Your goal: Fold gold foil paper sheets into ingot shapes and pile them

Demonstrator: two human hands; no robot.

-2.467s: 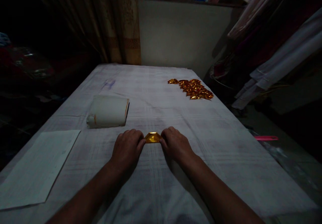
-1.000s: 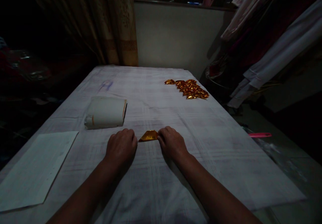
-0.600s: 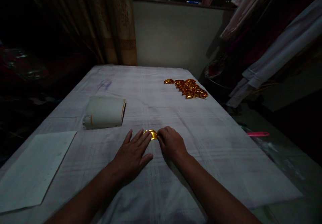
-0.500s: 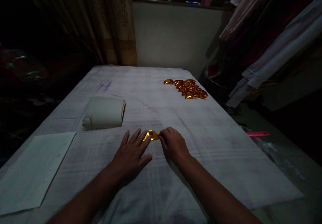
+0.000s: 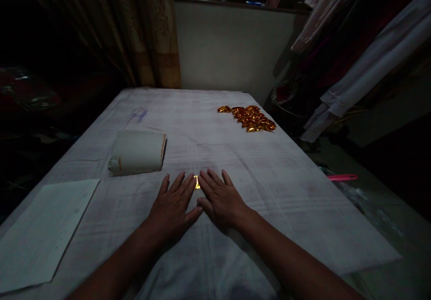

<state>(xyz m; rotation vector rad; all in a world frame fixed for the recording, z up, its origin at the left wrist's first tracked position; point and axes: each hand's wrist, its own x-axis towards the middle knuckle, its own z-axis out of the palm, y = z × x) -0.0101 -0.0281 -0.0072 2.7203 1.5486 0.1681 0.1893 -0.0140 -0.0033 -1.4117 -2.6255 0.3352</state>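
A small piece of shiny gold foil (image 5: pixel 197 183) lies on the cloth-covered table (image 5: pixel 296 228), with only a narrow strip showing between my hands. My left hand (image 5: pixel 173 203) rests flat with fingers stretched out, its fingertips over the foil's left part. From the other side, my right hand (image 5: pixel 220 196) lies flat too, fingers spread, covering the foil's right part. The two thumbs meet just below the strip. Both ends of the foil are hidden under the fingers.
Several folded gold foil pieces (image 5: pixel 252 119) lie in a heap at the table's far right. A grey folded book or pad (image 5: pixel 138 153) sits to the left, and a white sheet (image 5: pixel 47 232) lies nearer. Clothes (image 5: pixel 367 62) hang at the right.
My right hand has gone from pinching the foil's right end to lying flat on it, moving left towards my left hand. Less of the foil shows. My left hand has stayed flat.
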